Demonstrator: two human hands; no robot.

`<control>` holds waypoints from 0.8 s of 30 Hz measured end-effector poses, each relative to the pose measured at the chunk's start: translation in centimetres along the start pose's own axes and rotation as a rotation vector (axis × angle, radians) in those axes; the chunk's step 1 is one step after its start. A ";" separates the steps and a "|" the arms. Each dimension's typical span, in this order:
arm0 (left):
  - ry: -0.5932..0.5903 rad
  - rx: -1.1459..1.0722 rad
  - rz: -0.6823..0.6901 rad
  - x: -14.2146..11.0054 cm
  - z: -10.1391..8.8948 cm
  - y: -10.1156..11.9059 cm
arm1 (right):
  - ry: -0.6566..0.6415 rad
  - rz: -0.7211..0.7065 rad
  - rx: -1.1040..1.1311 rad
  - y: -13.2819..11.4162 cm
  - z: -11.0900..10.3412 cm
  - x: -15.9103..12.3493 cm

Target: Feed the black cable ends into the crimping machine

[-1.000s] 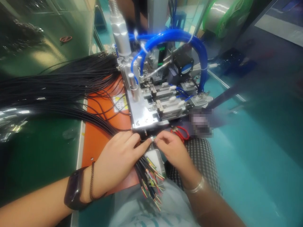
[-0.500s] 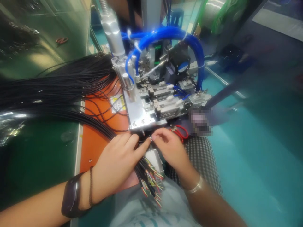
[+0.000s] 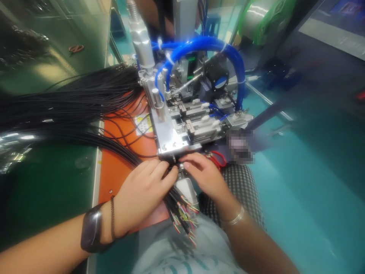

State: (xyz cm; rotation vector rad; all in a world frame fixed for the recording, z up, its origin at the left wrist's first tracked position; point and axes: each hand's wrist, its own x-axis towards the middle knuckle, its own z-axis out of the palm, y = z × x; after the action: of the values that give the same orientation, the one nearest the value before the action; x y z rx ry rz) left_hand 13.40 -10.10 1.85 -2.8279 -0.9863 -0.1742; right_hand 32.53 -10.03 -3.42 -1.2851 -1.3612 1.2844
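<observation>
My left hand (image 3: 146,180) is closed round a bundle of black cables (image 3: 173,201). The cable ends fan out below it, with stripped red, yellow, green and white wires (image 3: 185,217). My right hand (image 3: 207,175) is at the front edge of the machine (image 3: 173,142). Its thumb and index finger come close together beside a small metal fitting (image 3: 181,166). Anything between these fingertips is too small to make out. Both hands' fingertips are near each other, just below the machine's metal plate.
Many more black cables (image 3: 71,91) lie over the orange base (image 3: 114,165) and green table (image 3: 51,182). A thick blue hose (image 3: 205,42) arches above the machine. Red-handled scissors (image 3: 219,159) lie right of my right hand. Behind is a green-rimmed spool (image 3: 253,19).
My left index finger has drawn back from the right fingertips towards the cable bundle. My right index finger has reached a little farther forward under the plate edge. The view has shifted slightly.
</observation>
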 end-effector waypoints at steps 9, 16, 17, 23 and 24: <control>-0.120 0.058 -0.052 -0.8 -0.8 1.3 | 0.099 0.198 -0.100 -0.5 0.7 0.1; -0.138 0.146 -0.073 -1.5 -1.1 1.8 | 0.141 -0.119 -0.285 -0.2 0.4 -0.9; -0.140 0.134 -0.075 -1.3 -1.1 1.7 | 0.129 -0.152 -0.316 -0.1 0.4 -1.1; -0.205 0.076 -0.114 -0.9 -1.3 1.4 | 0.137 -0.215 -0.406 -0.2 0.0 -1.7; -0.206 0.082 -0.121 -0.9 -1.2 1.4 | 0.130 -0.256 -0.423 -0.6 -0.3 -1.9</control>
State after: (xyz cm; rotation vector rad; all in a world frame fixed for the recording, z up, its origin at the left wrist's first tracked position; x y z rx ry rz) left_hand 13.47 -11.97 2.76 -2.7540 -1.1772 0.1454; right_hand 32.99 -11.89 -2.64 -1.3879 -1.6971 0.7494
